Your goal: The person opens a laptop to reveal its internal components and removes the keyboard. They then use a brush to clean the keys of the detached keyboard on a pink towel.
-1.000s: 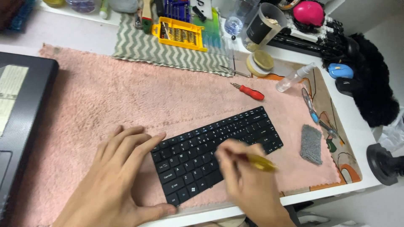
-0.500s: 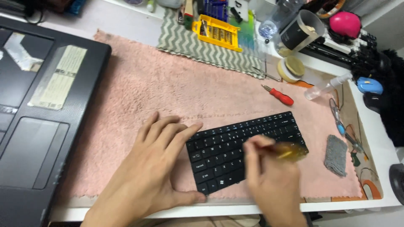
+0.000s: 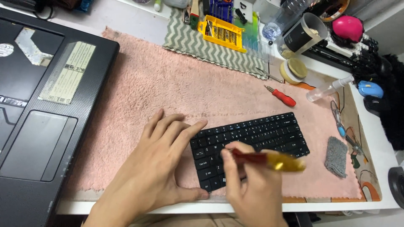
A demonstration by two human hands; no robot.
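A loose black laptop keyboard [image 3: 261, 136] lies on a pink fluffy towel [image 3: 181, 92]. My left hand [image 3: 158, 168] rests flat on the towel, its fingers and thumb braced against the keyboard's left end. Over the keyboard's lower left keys, my right hand [image 3: 250, 189] grips a small brush with a red and gold handle [image 3: 269, 159]. The brush tip is hidden behind my fingers.
A black laptop base without its keyboard [image 3: 38, 105] sits at the left. A red screwdriver [image 3: 281, 96], grey cloth [image 3: 336, 156], spray bottle [image 3: 328, 89], yellow bit case [image 3: 221, 32], tape roll [image 3: 293, 69] and blue mouse [image 3: 370, 89] lie around the back and right.
The view has shifted left, bringing more of the laptop base into sight. My right hand has moved the brush slightly left over the keys. My left hand stays against the keyboard.
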